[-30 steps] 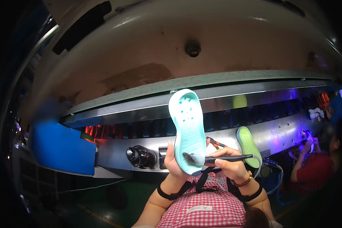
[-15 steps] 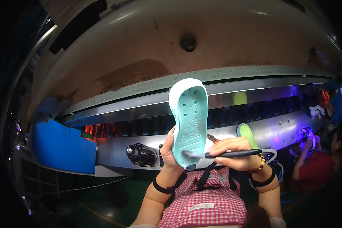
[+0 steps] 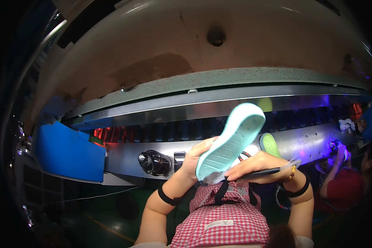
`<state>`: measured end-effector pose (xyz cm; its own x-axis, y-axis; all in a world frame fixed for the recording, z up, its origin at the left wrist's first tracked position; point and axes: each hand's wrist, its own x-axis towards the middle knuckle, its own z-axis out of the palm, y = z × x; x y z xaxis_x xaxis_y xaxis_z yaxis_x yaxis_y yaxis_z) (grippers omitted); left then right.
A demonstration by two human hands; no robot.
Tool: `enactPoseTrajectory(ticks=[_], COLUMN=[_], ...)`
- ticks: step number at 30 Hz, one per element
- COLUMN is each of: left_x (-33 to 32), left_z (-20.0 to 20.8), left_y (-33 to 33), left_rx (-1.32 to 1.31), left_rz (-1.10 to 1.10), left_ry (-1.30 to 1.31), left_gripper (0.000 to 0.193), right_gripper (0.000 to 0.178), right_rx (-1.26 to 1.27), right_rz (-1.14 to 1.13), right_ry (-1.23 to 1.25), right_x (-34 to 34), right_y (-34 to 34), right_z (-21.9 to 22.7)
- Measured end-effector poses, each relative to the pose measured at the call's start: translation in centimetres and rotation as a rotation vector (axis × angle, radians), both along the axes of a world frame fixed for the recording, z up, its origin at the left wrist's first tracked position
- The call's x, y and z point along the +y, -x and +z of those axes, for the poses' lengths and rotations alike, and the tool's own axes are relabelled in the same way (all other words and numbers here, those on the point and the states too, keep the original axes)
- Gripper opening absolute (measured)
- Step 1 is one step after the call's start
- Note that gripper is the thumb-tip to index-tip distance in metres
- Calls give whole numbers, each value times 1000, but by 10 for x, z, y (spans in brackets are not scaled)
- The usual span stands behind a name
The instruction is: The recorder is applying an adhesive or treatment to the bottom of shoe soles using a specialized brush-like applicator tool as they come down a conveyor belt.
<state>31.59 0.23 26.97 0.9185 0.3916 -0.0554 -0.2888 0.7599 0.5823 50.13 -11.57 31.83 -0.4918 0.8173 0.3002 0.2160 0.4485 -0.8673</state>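
A light turquoise foam clog (image 3: 232, 138) is held in my left hand (image 3: 195, 160), its long axis tilted toward the upper right and its footbed facing me. My fingers wrap the outer side near the lower end. My right hand (image 3: 254, 167) grips a brush (image 3: 263, 172) by its dark handle. Its pale bristles, smeared by motion, lie over the lower end of the clog. A lime green clog (image 3: 270, 144) rests on the metal bench just beyond my right hand. Part of what lies behind the turquoise clog is hidden.
A round black device (image 3: 155, 164) stands on the metal bench (image 3: 124, 159) to the left. Dark rollers (image 3: 182, 131) run behind the bench. A blue panel (image 3: 70, 153) is at far left. At far right, a person in a red top (image 3: 344, 184) works under purple light.
The turquoise clog has tipped to the right and turned, showing more of its outer side. The brush has moved from the footbed down to the clog's lower end.
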Motion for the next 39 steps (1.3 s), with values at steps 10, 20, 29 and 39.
enactPoseTrajectory(ticks=[10, 20, 29, 39], left_x=[-10, -8, -24, -13], left_z=[-5, -2, -36, -57], left_y=[4, 14, 4, 7], left_rx=[411, 442, 225, 108], left_rz=[-172, -92, -8, 54], left_ry=[4, -48, 409, 384], left_gripper=[39, 40, 43, 36], right_gripper=[28, 24, 19, 24], right_rx=[-438, -622, 357, 173], right_rz=[163, 53, -503, -687], right_ry=[32, 175, 454, -28], right_x=[3, -4, -3, -29], right_y=[-10, -31, -32, 44], right_z=[14, 12, -52, -63])
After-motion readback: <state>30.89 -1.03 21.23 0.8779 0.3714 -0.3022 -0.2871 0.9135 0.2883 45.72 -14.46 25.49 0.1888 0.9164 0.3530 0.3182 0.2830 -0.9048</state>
